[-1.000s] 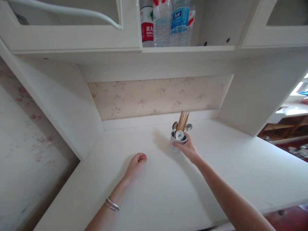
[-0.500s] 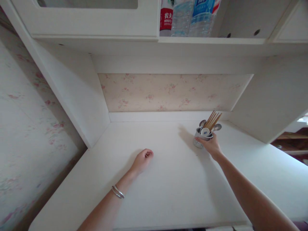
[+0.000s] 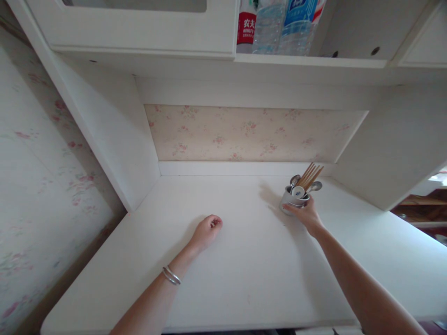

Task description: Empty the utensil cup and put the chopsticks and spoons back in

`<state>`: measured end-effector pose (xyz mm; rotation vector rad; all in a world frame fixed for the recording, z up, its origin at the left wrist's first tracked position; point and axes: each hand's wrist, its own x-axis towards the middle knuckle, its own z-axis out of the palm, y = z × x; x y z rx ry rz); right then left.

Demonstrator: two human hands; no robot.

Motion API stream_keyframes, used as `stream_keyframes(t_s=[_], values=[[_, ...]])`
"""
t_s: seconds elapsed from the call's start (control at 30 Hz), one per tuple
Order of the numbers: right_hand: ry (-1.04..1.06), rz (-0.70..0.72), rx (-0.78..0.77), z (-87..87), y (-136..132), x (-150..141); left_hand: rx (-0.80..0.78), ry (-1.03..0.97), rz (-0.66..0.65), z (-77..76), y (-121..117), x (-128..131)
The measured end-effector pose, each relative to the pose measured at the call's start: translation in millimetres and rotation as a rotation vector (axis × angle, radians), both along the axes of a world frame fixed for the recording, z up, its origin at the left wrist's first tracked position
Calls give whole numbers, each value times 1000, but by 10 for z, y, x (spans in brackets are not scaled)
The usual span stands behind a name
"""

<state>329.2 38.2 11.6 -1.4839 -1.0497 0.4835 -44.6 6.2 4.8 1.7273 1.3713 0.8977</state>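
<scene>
On the right of the white countertop [image 3: 244, 260] stands a metal utensil holder [image 3: 286, 197]. My right hand [image 3: 308, 217] is wrapped around its near side, thumb and fingers on opposite sides. Out of its top lean several wooden chopsticks [image 3: 310, 176], a metal spoon [image 3: 295, 179] on the left and another metal spoon [image 3: 315, 186] on the right. Between them shows a round white piece with a blue mark [image 3: 298, 191]. My left hand [image 3: 205, 233] rests on the countertop left of the holder, fingers curled closed, nothing visible in them. Two silver bangles [image 3: 171, 275] circle that wrist.
Overhead, a white cabinet [image 3: 146, 35] juts out, its open shelf holding plastic bottles [image 3: 268, 28]. White side panels [image 3: 394, 139] bound the countertop left and right. Behind it runs floral wallpaper [image 3: 230, 132] above a low white ledge.
My right hand's fingers sit a little lower on the holder. The holder stays at nearly the same spot. My left hand has not visibly moved; the view has shifted slightly.
</scene>
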Motion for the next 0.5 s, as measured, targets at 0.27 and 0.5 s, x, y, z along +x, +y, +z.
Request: stream_keyframes(t_s=[0.27,0.5], values=[[-97,-183,-102,127,-166,45,12,-4,21,-46,20,-20],[-131,-321,309,346,-610,-548,-37,-8,-4,-73,37,-11]])
